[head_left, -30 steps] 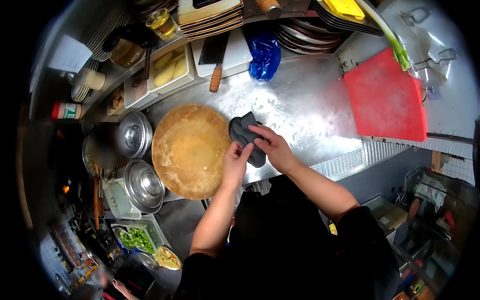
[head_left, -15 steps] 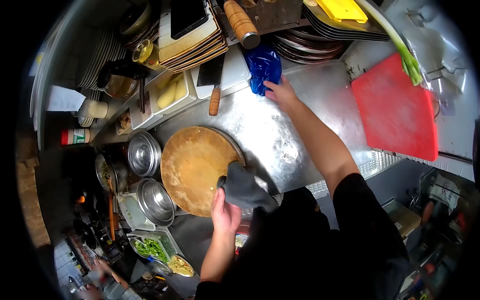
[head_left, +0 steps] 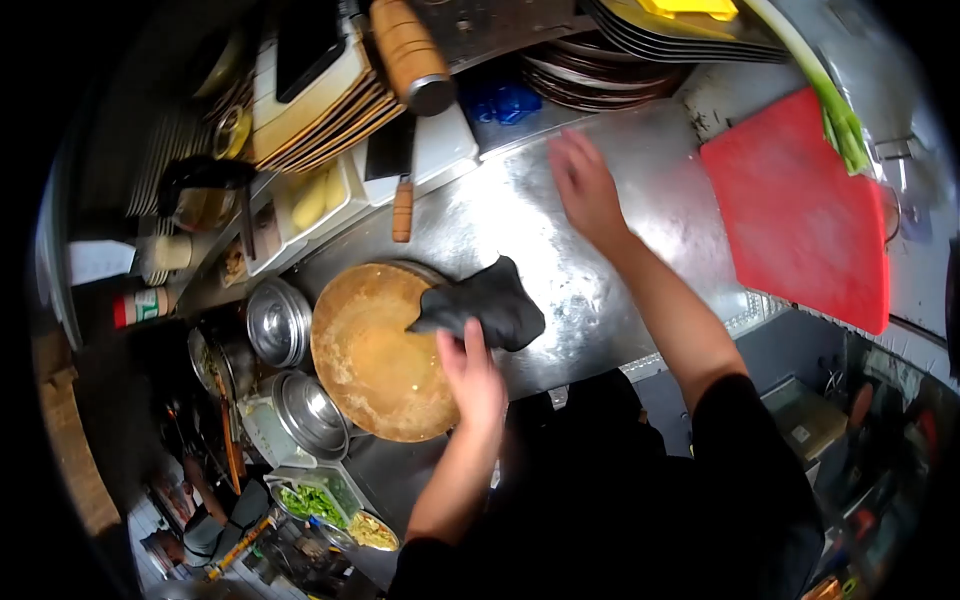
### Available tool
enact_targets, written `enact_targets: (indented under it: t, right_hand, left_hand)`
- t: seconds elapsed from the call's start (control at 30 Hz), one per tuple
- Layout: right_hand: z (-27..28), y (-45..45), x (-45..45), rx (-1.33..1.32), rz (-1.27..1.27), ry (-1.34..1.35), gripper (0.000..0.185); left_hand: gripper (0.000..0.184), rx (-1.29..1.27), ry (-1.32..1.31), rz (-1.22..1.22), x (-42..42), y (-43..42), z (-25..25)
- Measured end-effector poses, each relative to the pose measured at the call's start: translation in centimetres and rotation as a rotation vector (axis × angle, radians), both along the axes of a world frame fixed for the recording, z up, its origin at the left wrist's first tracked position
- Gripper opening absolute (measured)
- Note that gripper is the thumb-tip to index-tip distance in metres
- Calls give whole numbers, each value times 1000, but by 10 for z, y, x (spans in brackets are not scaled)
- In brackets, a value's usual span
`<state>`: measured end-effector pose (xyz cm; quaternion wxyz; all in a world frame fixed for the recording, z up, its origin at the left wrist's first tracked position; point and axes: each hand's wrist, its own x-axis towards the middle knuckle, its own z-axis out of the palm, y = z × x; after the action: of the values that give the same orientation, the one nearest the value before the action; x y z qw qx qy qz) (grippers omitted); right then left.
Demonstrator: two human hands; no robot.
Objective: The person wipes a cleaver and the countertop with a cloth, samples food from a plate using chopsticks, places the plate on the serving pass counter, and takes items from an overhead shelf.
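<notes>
A dark grey cloth (head_left: pixel 485 305) is spread over the right edge of the round wooden chopping block (head_left: pixel 375 360) and the steel counter (head_left: pixel 560 260). My left hand (head_left: pixel 474 380) is at the cloth's near edge, its fingers stretched and parted, the fingertips overlapping the cloth. Whether they press on it is blurred. Farther forward, over the steel, my right hand (head_left: pixel 588 195) hangs with nothing in it, its fingers extended and smeared by motion. Beyond it, a crumpled blue plastic bag (head_left: pixel 503 103) lies near the stacked plates (head_left: pixel 590 75), apart from the hand.
A cleaver (head_left: pixel 402 200) lies with its handle over the counter's back edge. On the right stands a red cutting board (head_left: pixel 795 215) with a green onion (head_left: pixel 840 120) above it. Steel bowls (head_left: pixel 310 415) sit left of the block. A co-worker's arm (head_left: pixel 205 490) shows at lower left.
My right hand has come away from the blue bag, back toward me. The cloth, bunched in my left hand before, is now spread out farther forward, and the left hand has moved forward and right.
</notes>
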<state>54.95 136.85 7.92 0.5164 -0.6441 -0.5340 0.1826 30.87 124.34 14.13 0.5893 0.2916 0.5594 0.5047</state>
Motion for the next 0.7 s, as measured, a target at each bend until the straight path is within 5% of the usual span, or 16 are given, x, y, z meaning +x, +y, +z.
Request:
enact_targets:
  t: [0.13,0.27,0.4,0.47,0.7]
  right_hand:
    - [-20,-160,21,-242,0,75,31]
    - [-45,-313,42,-382,-119,-67,34]
    - [-69,-445,44,-653,-391,23,38]
    - [-86,-497,36,-745,-482,-90,37]
    - [-134,-612,-27,-1060,-639,-7,34]
  left_hand:
    - [23,110,458,91,28,91,-94]
    - [25,408,1098,-177,59,170,-130]
    - [23,369,1017,-343,102,206,-176]
    - [21,606,1046,-373,146,199,-189]
    - [24,649,824,-673,300,186,-181]
